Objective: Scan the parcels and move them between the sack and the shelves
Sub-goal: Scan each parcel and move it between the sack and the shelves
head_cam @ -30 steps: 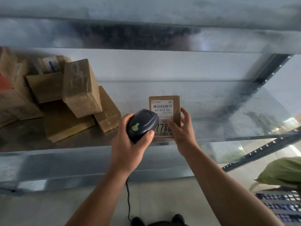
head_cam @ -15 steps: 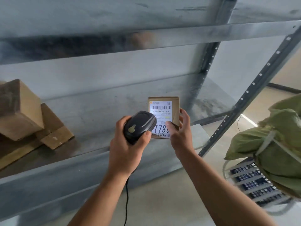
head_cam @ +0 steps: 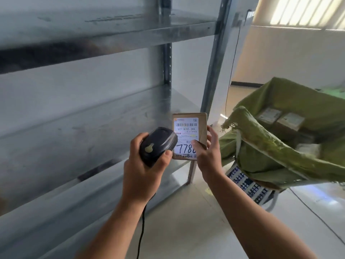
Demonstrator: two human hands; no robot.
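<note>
Since a second ago the parcel point(head_cam: 189, 134) has left the shelf point(head_cam: 93, 128), now held beside the sack point(head_cam: 280, 152). Right hand point(head_cam: 207, 159) pinches it upright; left hand point(head_cam: 141, 178) grips the scanner point(head_cam: 157, 144) against its label. Scanning seems underway; next probably comes lowering it into the sack.

Two bare hands: one left hand point(head_cam: 143, 176), one right hand point(head_cam: 207, 156). One black barcode scanner point(head_cam: 158, 144) with one cable point(head_cam: 141, 230). Three cardboard parcels: one labelled parcel point(head_cam: 188, 128) in front, plus two inside the sack, a nearer parcel point(head_cam: 290, 120) and a farther parcel point(head_cam: 268, 114). One green woven sack point(head_cam: 270, 156). One metal shelving unit point(head_cam: 214, 71), showing two shelf levels, an upper shelf point(head_cam: 112, 40) and a lower shelf point(head_cam: 84, 146). One blue-and-white patterned item point(head_cam: 248, 186), kind unclear.
</note>
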